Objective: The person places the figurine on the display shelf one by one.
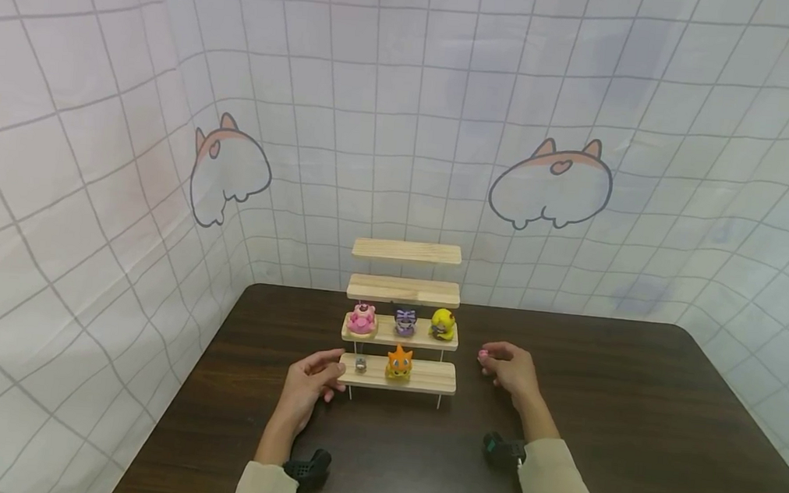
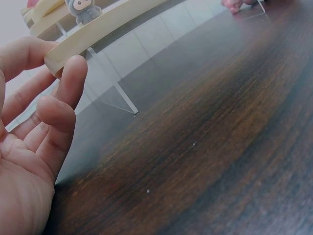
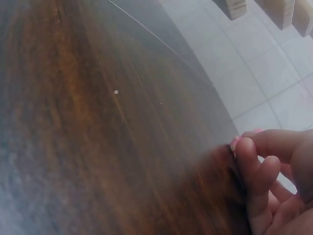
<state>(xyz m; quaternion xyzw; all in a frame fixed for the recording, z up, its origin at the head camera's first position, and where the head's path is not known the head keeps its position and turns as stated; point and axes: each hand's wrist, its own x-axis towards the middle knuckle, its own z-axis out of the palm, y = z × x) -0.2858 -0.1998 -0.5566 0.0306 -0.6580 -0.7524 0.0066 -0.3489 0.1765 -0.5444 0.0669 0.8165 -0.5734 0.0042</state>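
A wooden tiered display shelf (image 1: 428,376) stands on the table. My left hand (image 1: 308,384) pinches the left end of its lowest board (image 2: 61,58) between thumb and fingers. To the right of the shelf, my right hand (image 1: 513,370) holds a small pink figurine (image 1: 483,354) at its fingertips, mostly hidden by the fingers in the right wrist view. On the lowest board are a small grey figurine (image 1: 361,365) near my left fingers and an orange figurine (image 1: 399,364). The board above carries a pink figurine (image 1: 362,320), a purple figurine (image 1: 405,322) and a yellow figurine (image 1: 442,324).
Thin clear legs (image 2: 117,88) hold the shelf up on the dark wooden table (image 1: 632,424). Two upper boards (image 1: 407,251) bear nothing. Behind hangs a white gridded curtain (image 1: 419,123) with cartoon animal prints. Each wrist wears a black device (image 1: 308,467).
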